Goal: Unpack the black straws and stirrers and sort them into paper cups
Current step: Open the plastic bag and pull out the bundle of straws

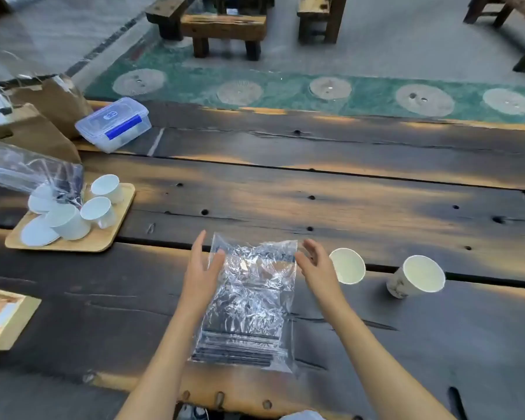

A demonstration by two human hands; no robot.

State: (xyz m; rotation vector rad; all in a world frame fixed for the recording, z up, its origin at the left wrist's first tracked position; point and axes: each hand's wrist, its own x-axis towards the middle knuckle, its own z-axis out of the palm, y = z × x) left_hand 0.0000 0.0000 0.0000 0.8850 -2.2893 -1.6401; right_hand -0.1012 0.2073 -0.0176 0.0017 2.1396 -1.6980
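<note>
Dark plank table lying under clear bag; left hand, right hand flanking it, fingers relaxed open (paper cups at 3 o'clock, benches at 12).

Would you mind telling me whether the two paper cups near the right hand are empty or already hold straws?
Empty: the nearer paper cup and the farther paper cup show only pale insides.

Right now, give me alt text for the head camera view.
Two open hands, left hand and right hand, flank a clear plastic bag of black straws on a dark wooden table; two empty paper cups stand at right.
</note>
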